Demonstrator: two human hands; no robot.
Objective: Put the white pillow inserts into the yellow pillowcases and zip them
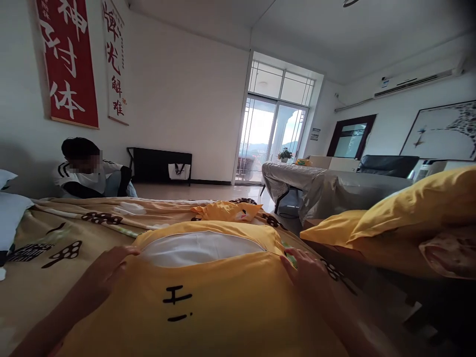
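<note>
Yellow pillowcase [226,297], gaping open
I see the left hand [114,265] and right hand [305,270] gripping its opposite sides, white pillow [204,249] inside it, blanket [40,285] beneath it.

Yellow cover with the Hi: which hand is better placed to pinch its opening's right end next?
The right hand, likely: it's at the yellow cover beside that end; the left hand is opposite.
</note>
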